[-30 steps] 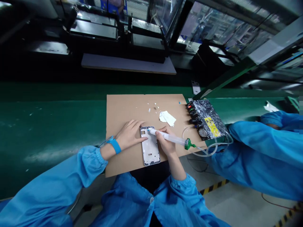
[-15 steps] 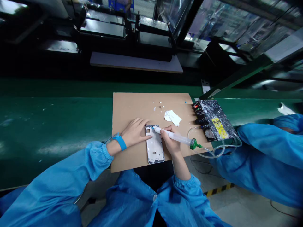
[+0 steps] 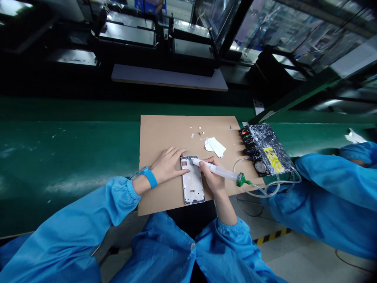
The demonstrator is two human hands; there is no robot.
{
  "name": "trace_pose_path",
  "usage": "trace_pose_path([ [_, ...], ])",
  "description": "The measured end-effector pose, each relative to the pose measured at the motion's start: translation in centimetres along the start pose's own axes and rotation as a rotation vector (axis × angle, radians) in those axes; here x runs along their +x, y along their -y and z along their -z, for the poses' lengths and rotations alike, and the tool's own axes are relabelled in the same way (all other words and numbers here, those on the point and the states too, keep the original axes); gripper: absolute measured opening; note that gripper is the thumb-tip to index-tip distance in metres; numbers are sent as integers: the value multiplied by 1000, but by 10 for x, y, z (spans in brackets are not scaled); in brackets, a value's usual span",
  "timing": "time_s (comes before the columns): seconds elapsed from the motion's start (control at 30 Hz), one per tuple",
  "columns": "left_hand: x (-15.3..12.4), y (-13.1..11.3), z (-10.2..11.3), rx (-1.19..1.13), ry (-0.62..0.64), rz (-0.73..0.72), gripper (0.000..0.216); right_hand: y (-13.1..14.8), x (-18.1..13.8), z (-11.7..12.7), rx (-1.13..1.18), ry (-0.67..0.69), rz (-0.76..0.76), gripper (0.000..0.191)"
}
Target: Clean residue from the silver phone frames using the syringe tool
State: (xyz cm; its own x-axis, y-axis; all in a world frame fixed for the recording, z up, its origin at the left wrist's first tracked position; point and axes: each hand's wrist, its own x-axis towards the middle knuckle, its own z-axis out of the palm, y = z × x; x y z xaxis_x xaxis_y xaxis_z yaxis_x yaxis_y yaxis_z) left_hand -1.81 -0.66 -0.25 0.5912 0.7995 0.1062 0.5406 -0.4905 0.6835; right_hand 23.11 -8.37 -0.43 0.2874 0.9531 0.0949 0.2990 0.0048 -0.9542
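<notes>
On the brown cardboard [image 3: 165, 131], near its near edge, I see one phone frame [image 3: 193, 184] lying flat, with its pale inner side up. From far off, I look for words to read. One yellow label [image 3: 273, 159] sits on the black box [image 3: 266, 142] at the right, but its marks are too small for me to read. The box has one round dial [image 3: 260, 166] and one red light [image 3: 244, 133] on its left side.

I count two bare hands at work. The left hand [image 3: 169, 164] is wide, with its thumb out over the left side of the frame and its fingers by the far left corner. One blue band [image 3: 150, 178] goes around that wrist. The right hand [image 3: 212, 177] is closed around one big clear syringe [image 3: 221, 171]. The tip points left, at the far end of the frame, and I cannot tell if it touches. One green cap [image 3: 240, 179] is on the back end, and a clear tube [image 3: 276, 191] loops right from it.

Farther back on the cardboard lies white paper [image 3: 217, 147]; I cannot tell if it is one piece or two. One more person's blue sleeve [image 3: 332, 196] is at the far right.
</notes>
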Motion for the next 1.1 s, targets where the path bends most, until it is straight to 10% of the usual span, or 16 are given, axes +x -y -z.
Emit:
trace_pose_path([
  [1.1,-1,2,-2,3,4,-9,74,3,-2,1,14,2,-37,57],
])
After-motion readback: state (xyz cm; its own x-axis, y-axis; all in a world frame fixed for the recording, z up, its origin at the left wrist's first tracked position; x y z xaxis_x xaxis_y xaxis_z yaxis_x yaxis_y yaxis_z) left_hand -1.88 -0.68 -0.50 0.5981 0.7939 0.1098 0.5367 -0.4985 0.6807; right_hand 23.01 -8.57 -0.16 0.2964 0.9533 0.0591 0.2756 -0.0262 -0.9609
